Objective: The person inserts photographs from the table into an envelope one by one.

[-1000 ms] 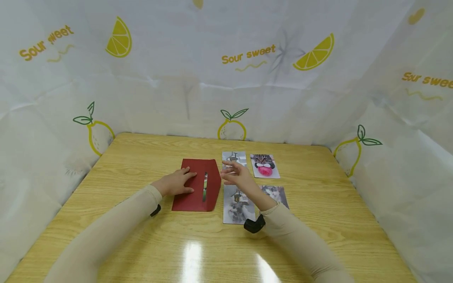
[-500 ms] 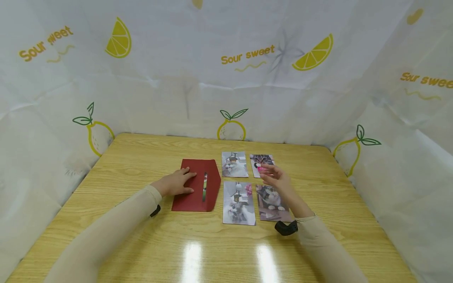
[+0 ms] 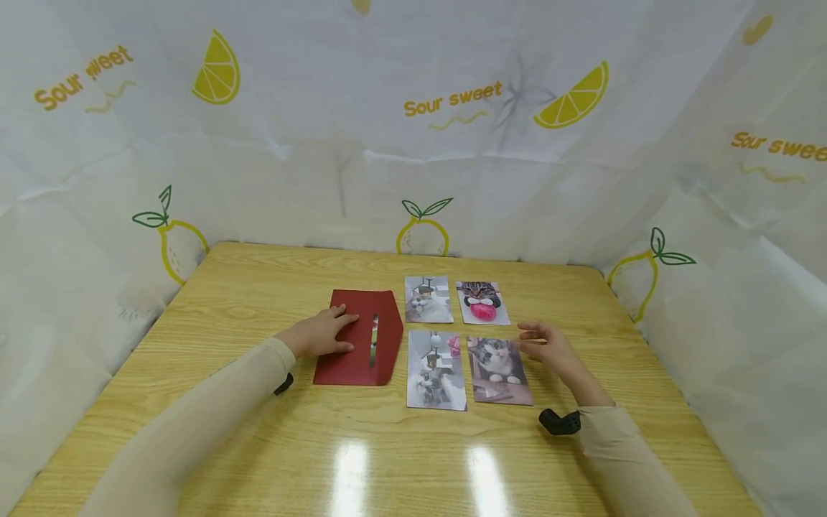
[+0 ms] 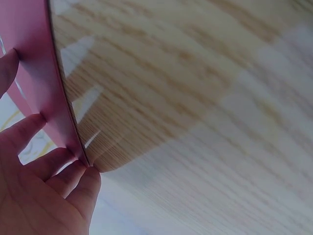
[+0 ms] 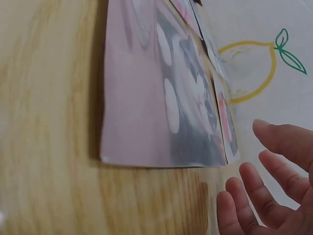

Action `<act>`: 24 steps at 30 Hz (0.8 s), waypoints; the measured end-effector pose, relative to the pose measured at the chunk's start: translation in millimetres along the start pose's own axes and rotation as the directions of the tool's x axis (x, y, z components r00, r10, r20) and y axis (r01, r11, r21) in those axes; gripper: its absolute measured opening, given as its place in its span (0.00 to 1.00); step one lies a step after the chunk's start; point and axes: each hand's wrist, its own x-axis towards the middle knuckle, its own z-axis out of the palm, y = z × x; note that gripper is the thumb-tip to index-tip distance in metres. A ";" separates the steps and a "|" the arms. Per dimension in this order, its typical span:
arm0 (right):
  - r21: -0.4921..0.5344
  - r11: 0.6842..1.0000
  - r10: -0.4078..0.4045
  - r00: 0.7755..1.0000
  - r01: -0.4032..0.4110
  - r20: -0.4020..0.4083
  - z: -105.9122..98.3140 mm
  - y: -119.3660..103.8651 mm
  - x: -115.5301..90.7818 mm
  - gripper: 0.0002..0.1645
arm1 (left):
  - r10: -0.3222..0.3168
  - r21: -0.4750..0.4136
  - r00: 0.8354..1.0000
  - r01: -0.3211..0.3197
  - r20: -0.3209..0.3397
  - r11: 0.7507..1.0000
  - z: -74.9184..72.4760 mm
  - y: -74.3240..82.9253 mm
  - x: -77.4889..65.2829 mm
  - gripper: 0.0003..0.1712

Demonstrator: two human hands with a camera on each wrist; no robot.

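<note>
My left hand (image 3: 318, 334) rests with spread fingers on the left part of a red envelope (image 3: 390, 334). The envelope's pointed flap faces right, and a slot near the flap shows a green and white strip. In the left wrist view the fingertips touch the envelope (image 4: 34, 58) near its edge. My right hand (image 3: 550, 352) hovers by the upper right corner of a photo card of a grey and white cat (image 3: 500, 373). Its fingers are loosely bent, and the right wrist view shows nothing between them, with the cat card (image 5: 137, 107) apart from them.
Three more cat photo cards lie by it: a pale one (image 3: 428, 300) at the back, one with a pink ball (image 3: 481, 305), and one with a pink flower (image 3: 436, 380). The wooden table (image 3: 278, 445) meets a lemon-print curtain (image 3: 291, 179).
My right hand has swept rightward over the cards, from beside the envelope to the right edge of the front right card, uncovering them. The left hand and envelope have stayed put.
</note>
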 end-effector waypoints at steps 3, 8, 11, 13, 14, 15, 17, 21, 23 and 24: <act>-0.025 1.000 0.014 0.999 -0.013 0.036 -1.9 2.5 0.3 0.31 | 0.002 0.002 1.000 -0.002 -0.001 1.000 0.9 -0.7 0.5 0.40; -0.060 0.997 0.054 0.996 -0.050 0.072 -2.7 5.4 4.0 0.31 | 0.003 -0.003 1.000 -0.003 -0.006 1.000 0.9 -0.8 0.8 0.39; -0.083 0.995 0.062 0.995 -0.055 0.078 -2.3 6.5 6.5 0.30 | 0.002 -0.003 1.000 -0.002 -0.008 1.000 0.8 -0.8 0.7 0.39; -0.109 0.993 0.053 0.996 -0.045 0.078 -1.7 7.0 7.8 0.30 | 0.001 0.002 1.000 -0.001 -0.008 1.000 0.8 -0.9 0.5 0.40; -0.121 0.992 0.047 0.996 -0.037 0.079 -1.4 7.3 8.2 0.30 | 0.000 0.005 1.000 0.000 -0.007 1.000 0.9 -0.9 0.4 0.40; -0.132 0.991 0.045 0.996 -0.034 0.078 -1.0 7.5 8.5 0.29 | 0.001 0.006 1.000 -0.001 -0.007 1.000 1.0 -0.8 0.3 0.40; -0.156 0.987 0.037 0.996 -0.024 0.079 0.0 7.7 8.4 0.30 | 0.002 0.009 1.000 -0.002 -0.007 1.000 1.1 -0.7 0.0 0.39; -0.182 0.983 0.045 0.996 -0.032 0.072 2.8 8.4 8.1 0.30 | 0.002 0.005 1.000 -0.002 -0.009 1.000 0.7 -0.6 -0.7 0.40; -0.185 0.982 0.055 0.997 -0.042 0.062 4.3 8.5 8.0 0.30 | 0.002 0.006 1.000 -0.002 -0.010 1.000 0.9 -0.7 -0.9 0.40; -0.195 0.980 0.053 0.997 -0.041 0.061 4.7 8.5 7.9 0.29 | 0.003 0.007 1.000 -0.003 -0.011 1.000 1.0 -0.7 -0.8 0.40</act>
